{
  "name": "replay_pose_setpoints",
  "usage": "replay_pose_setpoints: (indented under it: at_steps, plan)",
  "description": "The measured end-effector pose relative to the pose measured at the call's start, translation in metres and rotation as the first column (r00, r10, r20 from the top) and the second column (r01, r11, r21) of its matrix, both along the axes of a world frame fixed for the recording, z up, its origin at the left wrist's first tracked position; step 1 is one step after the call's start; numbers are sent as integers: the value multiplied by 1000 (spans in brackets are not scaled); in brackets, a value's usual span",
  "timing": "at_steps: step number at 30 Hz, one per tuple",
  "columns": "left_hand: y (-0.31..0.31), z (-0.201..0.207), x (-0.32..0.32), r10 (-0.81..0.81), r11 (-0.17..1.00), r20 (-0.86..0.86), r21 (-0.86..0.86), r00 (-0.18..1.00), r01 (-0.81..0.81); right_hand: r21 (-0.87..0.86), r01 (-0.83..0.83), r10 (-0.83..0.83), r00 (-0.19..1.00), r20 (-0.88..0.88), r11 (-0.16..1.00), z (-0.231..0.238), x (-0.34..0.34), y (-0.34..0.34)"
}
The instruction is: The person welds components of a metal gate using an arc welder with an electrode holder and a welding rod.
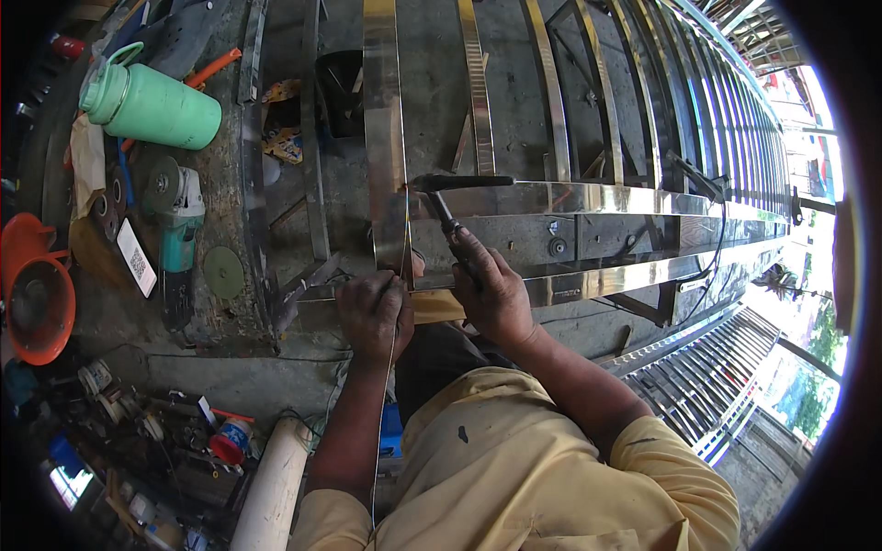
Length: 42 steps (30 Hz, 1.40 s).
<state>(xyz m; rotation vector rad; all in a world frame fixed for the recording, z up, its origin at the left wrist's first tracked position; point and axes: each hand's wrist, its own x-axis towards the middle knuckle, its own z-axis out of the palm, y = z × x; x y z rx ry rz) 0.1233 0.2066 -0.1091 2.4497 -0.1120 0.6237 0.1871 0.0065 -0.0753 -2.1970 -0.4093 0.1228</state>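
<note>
A loose, pale yellow cloth shirt (514, 459) is filling the nearest part of the view, at six o'clock from the middle. At about eight o'clock, the left hand (375, 317) is pinching a long, thin, silver metal wire (378, 441), its fingers closed tight. Between three and four o'clock, the right hand (496, 289) is wrapping around the handle of a black, T-shaped welding torch (446, 211), fingers curled snugly.

The torch's head is pointing at about eleven o'clock, toward the edge of a long, flat, shiny silver metal bar (384, 110). There, a shiny silver metal crossbar (597, 197) is meeting it. I cannot tell if the torch's tip is touching the metal or just sitting beside it.

Some things could be going wrong from here. If the right hand is wobbling, the tip could be bumping the bar and leaving a messy spot. If the wire is slipping in the pinch, its end could be missing the joint. Its long tail is running down by the shirt, so a sleeve could be tugging it sideways. No gloves are covering the hands, so hot metal could be burning them. At ten to eleven o'clock, a crumpled orange-and-blue wrapper (283, 147) is lying low down, and a stray spark could be scorching it.
</note>
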Motion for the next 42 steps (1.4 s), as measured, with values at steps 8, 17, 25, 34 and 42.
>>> replay_pose_setpoints:
  at_steps: [8, 17, 25, 34, 42]
  plan:
    - [-1, 0, -1, 6, 1000, -5, 3, 1000, -6, 15, -4, 3, 999, 48, 1000, -5, 0, 0]
    - [-1, 1, 0, 15, 1000, -21, 21, 1000, -15, 46, -29, 29, 999, -13, 999, -1, 0, -2]
    - [-1, -3, -2, 15, 1000, 1, -3, 1000, -15, -2, -22, 22, 1000, -1, 1000, -3, 0, -2]
    - [-2, 2, 0, 28, 999, -46, 40, 999, -26, 58, -30, 30, 1000, 0, 998, -1, 1, -2]
    - [-2, 1, 0, 18, 1000, -24, 11, 1000, -18, 8, -5, 5, 1000, -28, 1000, -1, 0, -2]
